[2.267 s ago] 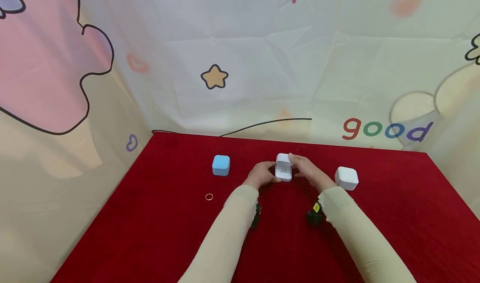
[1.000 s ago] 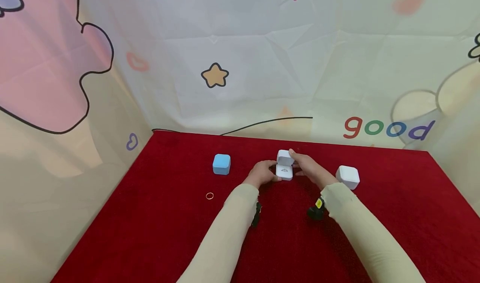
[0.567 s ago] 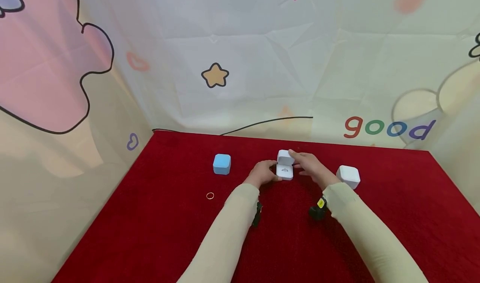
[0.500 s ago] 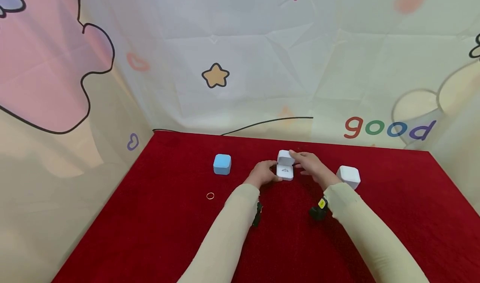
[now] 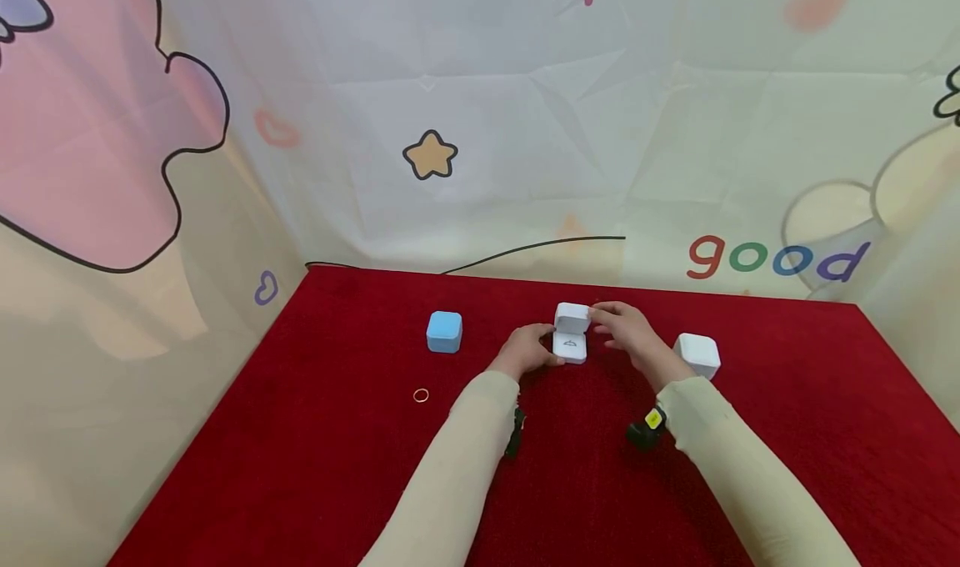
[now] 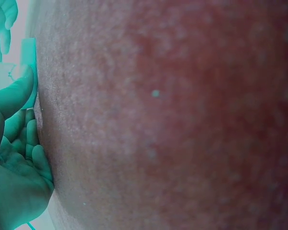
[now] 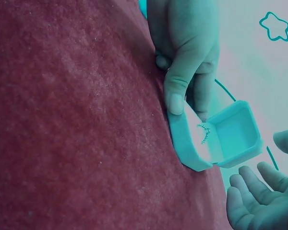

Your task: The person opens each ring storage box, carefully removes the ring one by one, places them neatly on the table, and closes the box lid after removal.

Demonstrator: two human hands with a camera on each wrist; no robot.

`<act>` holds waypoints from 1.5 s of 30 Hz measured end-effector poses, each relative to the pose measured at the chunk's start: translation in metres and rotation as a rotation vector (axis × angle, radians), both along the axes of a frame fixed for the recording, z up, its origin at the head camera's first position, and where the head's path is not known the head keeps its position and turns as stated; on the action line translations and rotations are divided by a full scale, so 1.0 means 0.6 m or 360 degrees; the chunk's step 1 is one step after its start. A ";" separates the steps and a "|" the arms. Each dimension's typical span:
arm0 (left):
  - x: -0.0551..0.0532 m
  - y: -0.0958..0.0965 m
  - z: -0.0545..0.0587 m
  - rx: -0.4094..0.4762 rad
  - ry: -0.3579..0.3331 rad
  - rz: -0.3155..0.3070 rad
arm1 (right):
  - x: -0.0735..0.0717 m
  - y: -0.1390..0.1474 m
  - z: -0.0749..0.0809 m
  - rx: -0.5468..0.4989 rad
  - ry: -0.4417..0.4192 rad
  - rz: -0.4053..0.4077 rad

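Note:
A small white ring box (image 5: 573, 317) stands with its lid raised near the middle back of the red cloth. A silvery ring (image 7: 205, 133) with a beaded, crown-like front sits in its slot. My left hand (image 5: 525, 349) grips the box's base from the left, its thumb (image 7: 175, 98) on the front face and its fingers behind. My right hand (image 5: 626, 331) is just right of the lid, fingers spread and loosely bent, holding nothing. In the right wrist view a narrow gap separates its thumb (image 7: 287, 142) from the lid.
A closed blue ring box (image 5: 444, 332) stands to the left, with a gold-coloured ring (image 5: 421, 395) lying on the cloth in front of it. Another closed white box (image 5: 697, 355) is right of my right hand, partly behind the wrist. A printed curtain (image 5: 510, 158) hangs behind the table.
My right hand has let go of the lid and drawn slightly to the right. The lid stays raised. My left hand keeps its grip on the box.

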State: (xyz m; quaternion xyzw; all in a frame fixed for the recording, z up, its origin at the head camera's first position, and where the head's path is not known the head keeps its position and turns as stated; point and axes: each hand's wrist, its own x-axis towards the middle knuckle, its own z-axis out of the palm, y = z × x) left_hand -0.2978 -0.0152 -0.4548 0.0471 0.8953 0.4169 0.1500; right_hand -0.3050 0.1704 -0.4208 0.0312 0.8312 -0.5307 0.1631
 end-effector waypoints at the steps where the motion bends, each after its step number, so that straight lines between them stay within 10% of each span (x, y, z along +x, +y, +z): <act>1: 0.000 0.000 0.000 0.0004 0.0002 0.0001 | 0.002 0.001 0.000 -0.0010 0.0007 -0.0013; 17: -0.020 -0.003 -0.023 0.0068 -0.0030 -0.0045 | 0.027 0.022 0.007 -0.0114 0.0106 -0.0121; 45: 0.001 -0.003 0.002 0.0070 -0.0039 -0.0029 | 0.069 0.010 -0.017 0.0016 0.0349 -0.0016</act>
